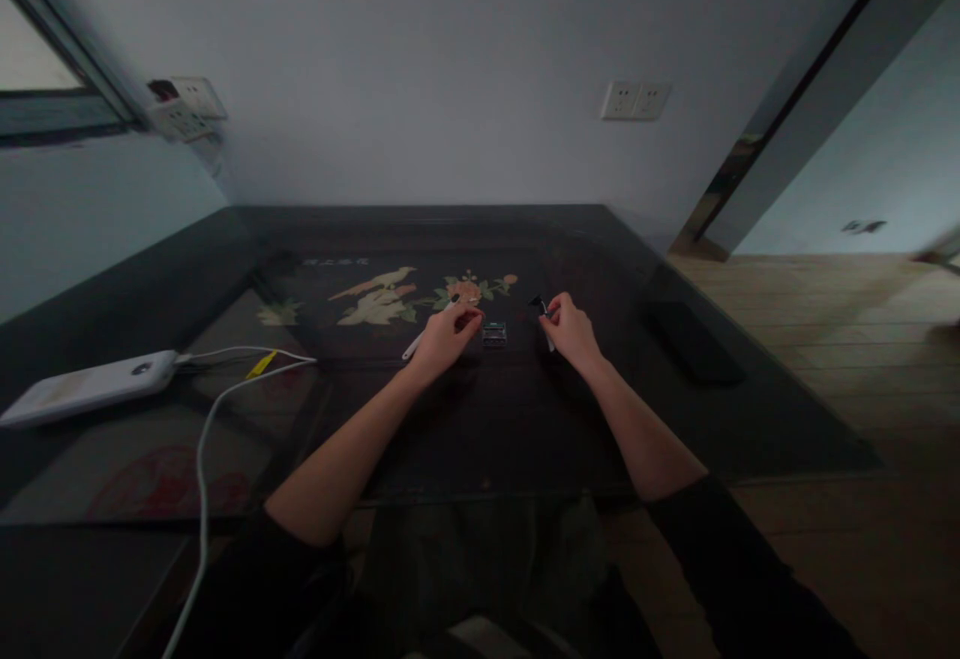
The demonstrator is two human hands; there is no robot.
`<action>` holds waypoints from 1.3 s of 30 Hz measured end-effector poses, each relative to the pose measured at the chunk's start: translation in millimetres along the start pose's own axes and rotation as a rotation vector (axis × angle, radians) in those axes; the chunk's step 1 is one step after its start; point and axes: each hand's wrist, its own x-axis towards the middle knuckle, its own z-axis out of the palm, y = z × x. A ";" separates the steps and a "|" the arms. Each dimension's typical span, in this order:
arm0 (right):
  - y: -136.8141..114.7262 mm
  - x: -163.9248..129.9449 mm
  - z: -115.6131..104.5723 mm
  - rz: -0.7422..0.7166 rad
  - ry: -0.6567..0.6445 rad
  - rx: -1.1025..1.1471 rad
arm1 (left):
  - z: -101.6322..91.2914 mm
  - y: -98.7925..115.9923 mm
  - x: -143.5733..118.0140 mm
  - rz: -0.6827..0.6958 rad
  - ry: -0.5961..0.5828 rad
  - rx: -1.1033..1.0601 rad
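My left hand (447, 337) is closed, thumb and fingertips drawn together; whatever they may hold is too small to make out. Beside and partly behind it is a slim white stick (412, 347) with a dark end; I cannot tell whether the hand touches it. My right hand (573, 331) pinches a razor-like tool (550, 343) with a black head and a pale handle, its head angled up to the left. Between the two hands, nearer the left fingertips, a small clear case (494, 334) rests on the dark table (480, 429).
A white power bank-like device (94, 384) lies on the left, with a white cable (204, 459) running off the front edge and a yellow tag (262, 365). At right lies a flat black object (694, 344). Wall sockets (634, 101) are behind the table.
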 end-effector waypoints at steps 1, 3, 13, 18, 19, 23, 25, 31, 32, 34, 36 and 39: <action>-0.2 -0.3 0.4 0.009 -0.022 -0.035 | -0.4 0.8 -0.4 -0.002 -0.008 0.011; -1.2 -1.0 0.7 0.019 -0.060 -0.096 | -0.9 1.8 -0.9 -0.006 -0.019 0.025; -8.1 -3.9 -1.1 0.019 -0.144 -0.198 | 2.8 -8.1 0.2 0.016 -0.022 0.075; -14.0 -3.8 -4.4 0.053 -0.203 -0.255 | 3.1 -12.3 0.8 0.017 -0.020 0.115; -14.6 -3.8 -4.7 0.056 -0.209 -0.257 | 3.0 -12.7 0.9 0.020 -0.020 0.123; -15.2 -3.6 -4.5 0.068 -0.218 -0.257 | 2.2 -13.4 1.0 0.015 -0.028 0.153; -15.1 -3.8 -4.4 0.061 -0.218 -0.255 | 1.7 -13.6 0.9 0.008 -0.031 0.170; -16.6 -4.7 -8.2 0.077 -0.217 -0.262 | -5.4 -11.8 1.0 -0.032 -0.034 0.320; -17.0 -5.1 -9.0 0.082 -0.222 -0.269 | -7.8 -11.4 1.3 -0.039 -0.031 0.368; -17.9 -6.2 -10.3 0.085 -0.243 -0.286 | -13.4 -10.9 2.0 -0.066 -0.016 0.482; -18.9 -7.6 -11.2 0.082 -0.275 -0.303 | -19.1 -11.2 2.4 -0.123 0.017 0.595; -20.5 -9.8 -12.3 0.074 -0.313 -0.322 | -26.2 -13.7 2.4 -0.238 0.018 0.706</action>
